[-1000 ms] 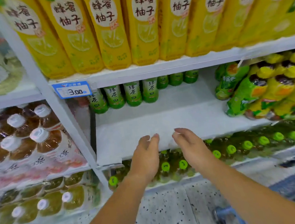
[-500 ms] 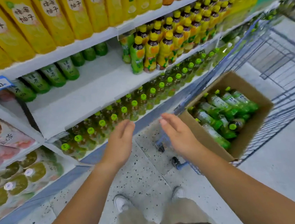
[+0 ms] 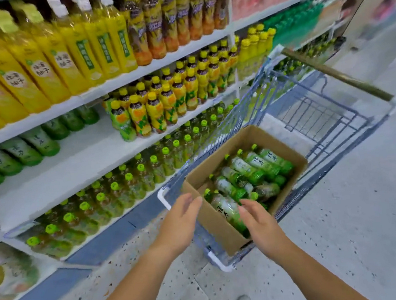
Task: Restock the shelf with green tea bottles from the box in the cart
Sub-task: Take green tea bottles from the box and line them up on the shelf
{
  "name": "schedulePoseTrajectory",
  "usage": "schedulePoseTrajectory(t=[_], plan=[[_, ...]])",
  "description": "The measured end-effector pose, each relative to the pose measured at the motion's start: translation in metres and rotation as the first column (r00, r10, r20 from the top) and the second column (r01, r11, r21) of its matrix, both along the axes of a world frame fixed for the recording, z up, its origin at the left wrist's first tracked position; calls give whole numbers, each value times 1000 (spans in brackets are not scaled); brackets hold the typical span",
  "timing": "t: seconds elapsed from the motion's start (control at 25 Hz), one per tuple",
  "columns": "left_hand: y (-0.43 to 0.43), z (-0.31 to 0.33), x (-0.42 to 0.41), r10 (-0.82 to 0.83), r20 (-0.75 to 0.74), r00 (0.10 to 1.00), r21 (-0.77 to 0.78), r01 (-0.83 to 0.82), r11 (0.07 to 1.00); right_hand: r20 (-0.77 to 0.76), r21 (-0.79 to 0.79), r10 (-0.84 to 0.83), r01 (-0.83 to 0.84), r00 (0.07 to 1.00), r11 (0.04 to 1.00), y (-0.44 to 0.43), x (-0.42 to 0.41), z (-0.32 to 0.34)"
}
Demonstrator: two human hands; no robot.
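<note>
A brown cardboard box (image 3: 216,225) sits in a blue wire cart (image 3: 312,111) and holds several green tea bottles (image 3: 252,170) lying on their sides. My left hand (image 3: 179,220) hovers with straight fingers at the box's near left corner, holding nothing. My right hand (image 3: 256,220) reaches over the box's near edge, fingers relaxed, just above a lying bottle (image 3: 226,208). On the middle shelf (image 3: 69,170) a row of green tea bottles (image 3: 20,151) stands at the back left, with bare white shelf in front of it.
Yellow-capped bottles (image 3: 161,104) stand to the right on the same shelf. Large yellow bottles (image 3: 39,62) fill the shelf above, and green-capped bottles (image 3: 112,192) the shelf below. Speckled floor (image 3: 350,218) lies to the right of the cart.
My view swung from the shelf down and right to the cart. Both hands moved away from the shelf edge to the box, the right one now over the bottles.
</note>
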State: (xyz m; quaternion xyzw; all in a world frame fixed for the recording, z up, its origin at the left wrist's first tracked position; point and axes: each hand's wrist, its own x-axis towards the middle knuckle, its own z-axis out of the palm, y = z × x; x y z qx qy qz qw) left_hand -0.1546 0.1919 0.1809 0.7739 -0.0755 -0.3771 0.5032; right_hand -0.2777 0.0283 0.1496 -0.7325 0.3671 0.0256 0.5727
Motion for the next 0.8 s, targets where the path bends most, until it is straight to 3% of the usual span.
schedulePoseTrajectory(t=[0.24, 0.44, 0.64, 0.8], plan=[[-82, -12, -20, 42, -107, 993, 18, -40, 999, -54, -26, 40, -41, 998, 999, -93, -7, 1], [-133, -42, 14, 59, -189, 980, 51, -50, 997, -132, -65, 4, -13, 991, 998, -141, 16, -9], [-189, -92, 64, -38, -179, 983, 153, 66, 986, -243, -132, -2, -31, 970, 991, -200, 48, -50], [-249, -133, 89, -122, -183, 975, 234, 164, 958, -328, -204, 82, -155, 941, 966, -255, 73, -105]])
